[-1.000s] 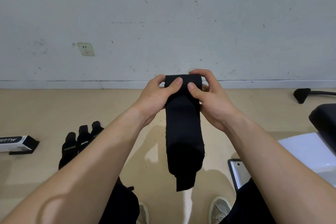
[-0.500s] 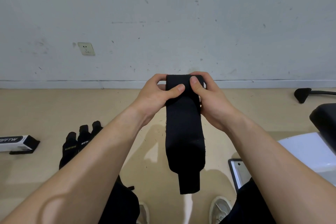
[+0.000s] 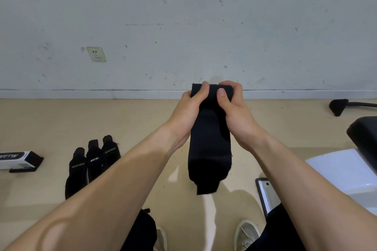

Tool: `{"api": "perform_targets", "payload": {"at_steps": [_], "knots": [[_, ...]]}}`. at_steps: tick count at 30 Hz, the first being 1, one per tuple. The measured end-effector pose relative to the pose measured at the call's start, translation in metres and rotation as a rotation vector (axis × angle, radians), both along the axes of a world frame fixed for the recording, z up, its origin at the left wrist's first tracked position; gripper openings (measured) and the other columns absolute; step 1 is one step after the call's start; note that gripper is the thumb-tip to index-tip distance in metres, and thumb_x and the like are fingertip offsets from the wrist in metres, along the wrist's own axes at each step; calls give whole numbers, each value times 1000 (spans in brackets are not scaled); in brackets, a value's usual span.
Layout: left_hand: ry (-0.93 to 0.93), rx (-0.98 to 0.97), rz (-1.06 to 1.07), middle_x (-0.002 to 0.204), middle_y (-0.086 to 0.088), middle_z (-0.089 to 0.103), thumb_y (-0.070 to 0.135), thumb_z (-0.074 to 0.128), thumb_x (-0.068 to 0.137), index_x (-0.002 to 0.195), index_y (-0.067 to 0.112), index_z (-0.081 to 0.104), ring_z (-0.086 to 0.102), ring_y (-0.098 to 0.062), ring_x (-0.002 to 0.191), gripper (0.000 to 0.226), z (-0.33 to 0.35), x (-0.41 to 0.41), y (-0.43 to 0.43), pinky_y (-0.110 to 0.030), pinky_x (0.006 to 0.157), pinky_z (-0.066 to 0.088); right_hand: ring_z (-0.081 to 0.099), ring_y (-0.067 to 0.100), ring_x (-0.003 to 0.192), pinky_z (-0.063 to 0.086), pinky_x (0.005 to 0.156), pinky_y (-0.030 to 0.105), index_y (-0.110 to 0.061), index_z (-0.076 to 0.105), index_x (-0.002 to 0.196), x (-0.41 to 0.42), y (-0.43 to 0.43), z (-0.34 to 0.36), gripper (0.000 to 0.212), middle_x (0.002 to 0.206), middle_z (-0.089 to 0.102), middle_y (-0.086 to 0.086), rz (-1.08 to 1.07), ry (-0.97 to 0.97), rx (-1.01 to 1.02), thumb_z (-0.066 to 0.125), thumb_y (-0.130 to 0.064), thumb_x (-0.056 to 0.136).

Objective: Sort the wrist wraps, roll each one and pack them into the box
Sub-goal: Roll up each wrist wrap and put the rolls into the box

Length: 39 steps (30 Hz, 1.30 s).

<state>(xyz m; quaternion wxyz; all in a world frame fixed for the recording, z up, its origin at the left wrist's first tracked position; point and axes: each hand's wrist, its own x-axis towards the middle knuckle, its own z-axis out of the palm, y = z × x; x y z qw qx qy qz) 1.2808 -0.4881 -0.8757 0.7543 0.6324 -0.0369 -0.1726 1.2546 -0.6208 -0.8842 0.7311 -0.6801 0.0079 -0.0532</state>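
Black cloth fills the middle of your view: a wrap (image 3: pixel 210 149) hangs in the air before you, its top end turned over into a small roll, the rest dropping straight down to a narrower tab at the bottom, clear of the floor (image 3: pixel 61 124). Your left hand (image 3: pixel 186 113) grips the roll from its left side, with the thumb laid up across the front; its other fingers are hidden behind the cloth. Your right hand (image 3: pixel 235 113) grips the roll from the right, thumb pressed on the front and the fingers curled over the top edge. The two thumbs sit close together on the roll, and the heels of both hands lie against the hanging cloth. Down on your left, three wraps (image 3: pixel 91 163) lie side by side on the floor, touching one another, with small lettering facing up. Further left lies the box (image 3: pixel 18 159), white and black, cut off by the edge of the view, near those three and well apart from the wrap you hold. Whether it is open, you cannot tell from here. A socket (image 3: pixel 96 54) sits low on the scuffed wall (image 3: pixel 204 16) ahead. Your shoes (image 3: pixel 245 234) show at the bottom edge.
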Motion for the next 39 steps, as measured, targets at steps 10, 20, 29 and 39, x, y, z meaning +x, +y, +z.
{"api": "perform_targets", "payload": {"at_steps": [10,20,29,39], "knots": [[-79,68,78,115,-7,73,22,69,100,133,16,49,75,-24,104,40,1,-2,4,-42,90,63,74,15,101,56,99,48,-26,50,127,1,-2,7,37,115,73,-2,52,190,59,49,-51,100],[14,65,-3,108,-8,78,23,77,93,132,14,60,78,-23,96,44,11,2,20,-36,82,64,73,14,99,62,80,30,-19,42,134,0,1,7,34,120,68,5,54,131,91,50,-37,106],[11,77,-12,105,-3,77,36,69,98,124,13,65,76,-16,89,35,17,3,29,-30,74,61,70,17,88,58,72,31,-29,40,138,-1,0,10,36,109,66,2,165,81,127,54,-22,105],[-158,102,-64,112,-6,73,10,72,96,130,21,56,74,-21,91,39,15,8,33,-32,75,60,68,2,75,56,71,27,-23,52,127,-1,-1,14,31,81,72,-17,128,107,148,48,-45,105]]}}
